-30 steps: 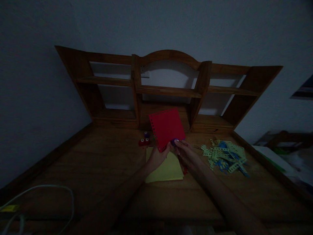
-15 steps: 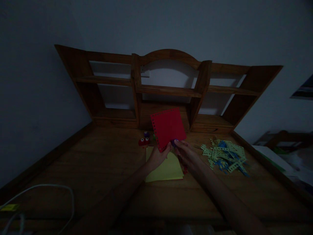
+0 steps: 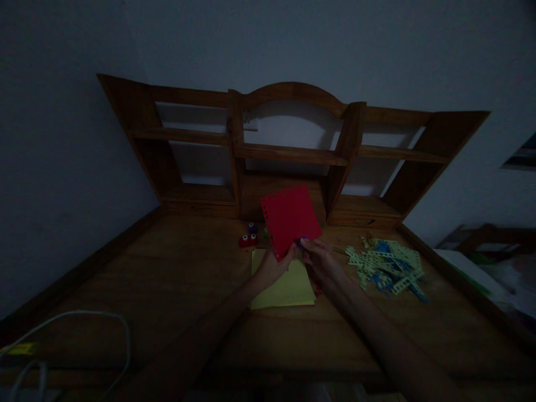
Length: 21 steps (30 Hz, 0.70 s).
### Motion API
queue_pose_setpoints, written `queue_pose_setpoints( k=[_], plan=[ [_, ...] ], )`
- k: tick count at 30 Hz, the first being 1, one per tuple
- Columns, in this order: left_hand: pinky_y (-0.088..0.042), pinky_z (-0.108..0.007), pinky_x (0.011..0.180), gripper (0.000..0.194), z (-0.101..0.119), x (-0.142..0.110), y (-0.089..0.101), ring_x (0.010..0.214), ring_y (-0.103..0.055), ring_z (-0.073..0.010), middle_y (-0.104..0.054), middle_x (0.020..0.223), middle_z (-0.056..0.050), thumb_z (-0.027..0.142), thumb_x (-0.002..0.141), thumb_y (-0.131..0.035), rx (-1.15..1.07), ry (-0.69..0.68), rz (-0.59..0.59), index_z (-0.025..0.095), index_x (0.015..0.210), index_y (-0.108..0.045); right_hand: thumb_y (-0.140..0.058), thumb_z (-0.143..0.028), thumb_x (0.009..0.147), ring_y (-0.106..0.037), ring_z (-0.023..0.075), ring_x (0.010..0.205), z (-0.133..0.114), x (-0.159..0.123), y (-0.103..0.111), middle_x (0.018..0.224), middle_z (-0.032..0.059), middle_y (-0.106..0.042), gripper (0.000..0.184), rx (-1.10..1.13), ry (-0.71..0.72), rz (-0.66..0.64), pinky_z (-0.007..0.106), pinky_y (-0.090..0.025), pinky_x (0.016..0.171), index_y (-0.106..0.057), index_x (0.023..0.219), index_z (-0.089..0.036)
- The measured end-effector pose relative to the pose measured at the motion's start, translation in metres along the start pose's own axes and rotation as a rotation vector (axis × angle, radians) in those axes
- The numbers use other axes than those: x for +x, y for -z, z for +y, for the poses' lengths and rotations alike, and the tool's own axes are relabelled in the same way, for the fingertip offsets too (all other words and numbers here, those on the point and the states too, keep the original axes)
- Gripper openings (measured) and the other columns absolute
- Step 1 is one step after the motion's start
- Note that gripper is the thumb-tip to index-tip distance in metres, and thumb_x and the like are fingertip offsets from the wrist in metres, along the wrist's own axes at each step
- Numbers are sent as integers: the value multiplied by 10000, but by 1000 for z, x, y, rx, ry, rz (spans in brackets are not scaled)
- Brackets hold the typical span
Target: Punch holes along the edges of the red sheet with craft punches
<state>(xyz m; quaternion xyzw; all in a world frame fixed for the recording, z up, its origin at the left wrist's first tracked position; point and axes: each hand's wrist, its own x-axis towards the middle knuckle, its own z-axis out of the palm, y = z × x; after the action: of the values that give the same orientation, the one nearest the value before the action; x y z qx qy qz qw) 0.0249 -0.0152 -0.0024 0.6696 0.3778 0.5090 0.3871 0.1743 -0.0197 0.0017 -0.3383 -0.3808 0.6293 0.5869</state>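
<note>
Above the desk, my left hand is closed on the lower left corner of a red sheet of paper. The sheet is tilted, with small holes along its left and top edges. My right hand grips a small purple paper punch at the sheet's lower edge, its thumb on top. How far the paper goes into the punch is hidden. Beneath both hands lies a stack of yellow paper. Behind the left hand stand a red punch with eyes and another purple punch; a green piece is partly covered by the sheet.
On the right of the desk lies a pile of pale green and blue cut paper strips. A wooden shelf unit runs along the back. A white cable curls at the lower left. Red scraps lie beside the yellow stack.
The whole view has shifted slightly. Both hands keep hold of the red sheet and the purple punch, with little visible movement along the lower edge.
</note>
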Motion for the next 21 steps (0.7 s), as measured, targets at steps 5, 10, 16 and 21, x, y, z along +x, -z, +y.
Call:
queue_pose_setpoints(
  k=[5, 10, 16, 21],
  plan=[
    [-390, -207, 447, 274, -1, 0, 0, 480, -466, -106, -499, 577, 20, 417, 880, -492, 4, 4, -11, 178, 754, -533, -836, -307, 645, -538, 115, 567, 0, 0, 0, 712, -1, -665, 195, -7, -14, 15, 247, -395, 547, -705, 734, -193],
    [-399, -204, 460, 266, -5, 1, 0, 486, -470, -103, -508, 586, 18, 402, 884, -483, 6, -2, -12, 174, 754, -527, -839, -300, 644, -484, 88, 514, -1, -1, -3, 624, -23, -614, 207, -7, -17, -1, 226, -367, 507, -676, 674, -176],
    [-469, -219, 543, 243, -6, 1, 0, 566, -543, -126, -556, 613, 3, 384, 883, -500, -7, -9, -5, 168, 798, -572, -821, -281, 669, -551, 110, 610, -2, -5, -6, 768, 8, -676, 191, 15, -13, 11, 237, -419, 585, -709, 785, -178],
    [-533, -268, 674, 213, 1, -1, -2, 748, -628, -182, -628, 679, -30, 368, 865, -537, -24, -7, -6, 173, 874, -623, -813, -236, 666, -503, 89, 546, 0, -5, -5, 710, -6, -645, 157, 81, -6, -22, 218, -380, 517, -693, 746, -172]
  ],
)
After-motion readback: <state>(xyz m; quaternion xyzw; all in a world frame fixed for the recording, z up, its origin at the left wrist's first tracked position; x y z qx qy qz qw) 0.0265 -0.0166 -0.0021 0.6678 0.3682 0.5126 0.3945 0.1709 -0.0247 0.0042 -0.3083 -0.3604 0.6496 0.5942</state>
